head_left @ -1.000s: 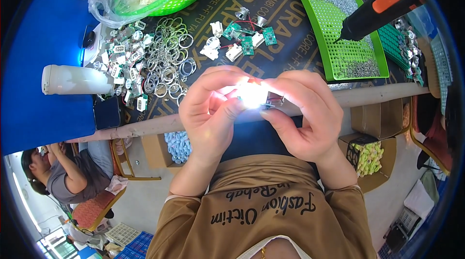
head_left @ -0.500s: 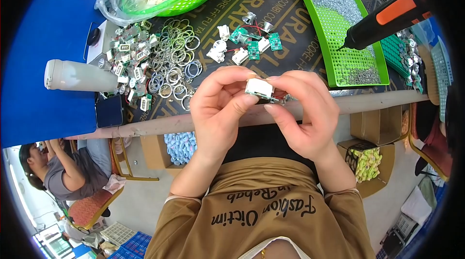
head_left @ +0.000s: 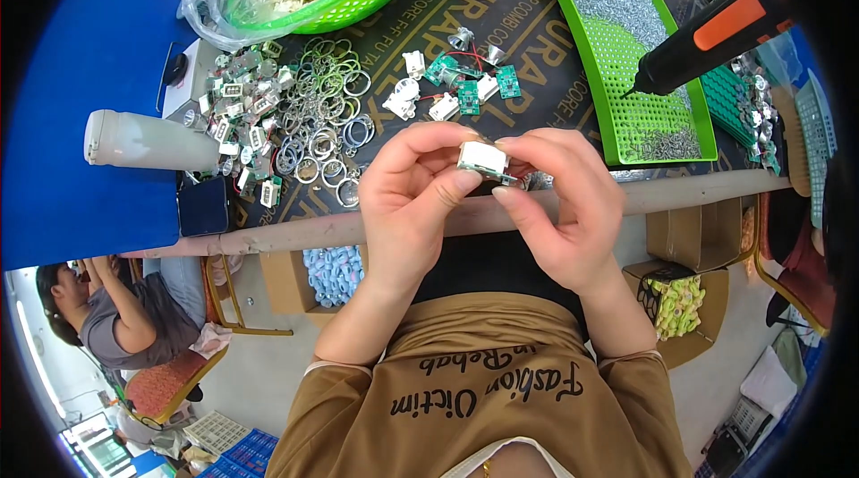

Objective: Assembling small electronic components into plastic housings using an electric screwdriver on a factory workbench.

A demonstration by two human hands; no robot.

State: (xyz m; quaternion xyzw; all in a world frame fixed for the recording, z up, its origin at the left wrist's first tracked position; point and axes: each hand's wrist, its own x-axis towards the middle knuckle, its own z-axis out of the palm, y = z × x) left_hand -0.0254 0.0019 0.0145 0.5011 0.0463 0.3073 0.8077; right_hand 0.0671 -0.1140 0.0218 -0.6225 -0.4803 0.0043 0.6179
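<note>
Both my hands meet over the table's near edge around one small white plastic part with a bit of red wire and metal under it. My left hand pinches its left side with thumb and fingers. My right hand grips its right side from below. Just beyond the hands lie small green circuit boards and white plastic housings on the dark mat. A heap of metal rings and small assembled pieces sits to the left.
A green basket of white parts in a plastic bag stands at the back. A green tray of tiny screws lies right, with a black and orange electric screwdriver hanging over it. A white bottle lies left. Another person sits lower left.
A bright light glowing at the part a second ago has gone out. My hands have turned the part slightly and stayed over the table edge.
</note>
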